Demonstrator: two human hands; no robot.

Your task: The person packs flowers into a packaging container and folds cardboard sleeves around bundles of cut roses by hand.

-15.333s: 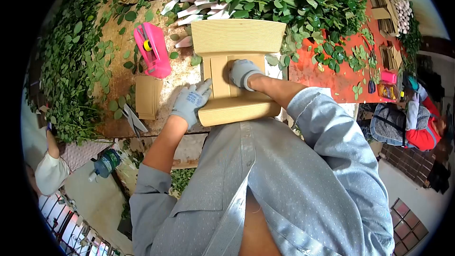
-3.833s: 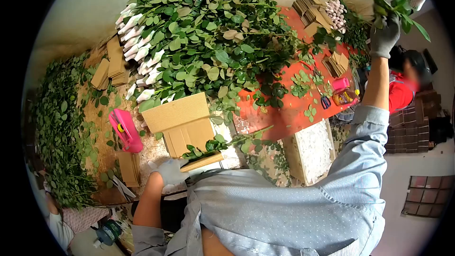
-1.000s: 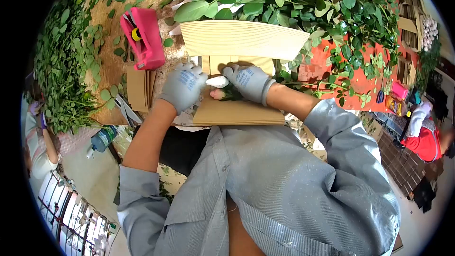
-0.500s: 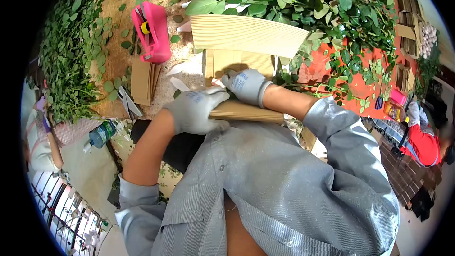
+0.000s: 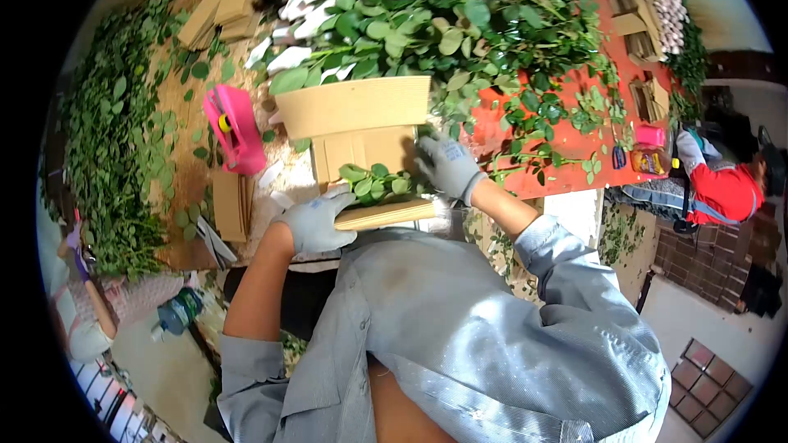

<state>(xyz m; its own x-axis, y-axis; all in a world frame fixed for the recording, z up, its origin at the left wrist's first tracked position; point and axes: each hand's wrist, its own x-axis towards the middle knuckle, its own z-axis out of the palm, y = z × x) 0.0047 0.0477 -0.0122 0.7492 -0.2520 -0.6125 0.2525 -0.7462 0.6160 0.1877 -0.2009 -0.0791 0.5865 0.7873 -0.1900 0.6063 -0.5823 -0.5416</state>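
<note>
Both hands wear grey gloves. My left hand point(image 5: 315, 223) grips the left end of the near flap of a corrugated cardboard wrap point(image 5: 355, 107), its thumb and fingers round the edge. My right hand point(image 5: 451, 166) is at the right side of the wrap, fingers apart and bent, with nothing seen in it. Green leaves point(image 5: 379, 184) lie in the wrap between the hands, above the near flap. The wrap's far flap stands up. Flower heads inside the wrap are not visible.
Beyond the wrap lies a big pile of leafy stems point(image 5: 460, 25) with white-sleeved heads. To the left are a pink tape dispenser point(image 5: 236, 131), cardboard pieces point(image 5: 232, 207) and scissors point(image 5: 215, 241). A person in red point(image 5: 730, 194) is at the right; another person point(image 5: 89, 328) is lower left.
My right hand has moved right, off the middle of the wrap. My left hand has shifted left along the near flap. Leaves now show inside the wrap, and the view has turned.
</note>
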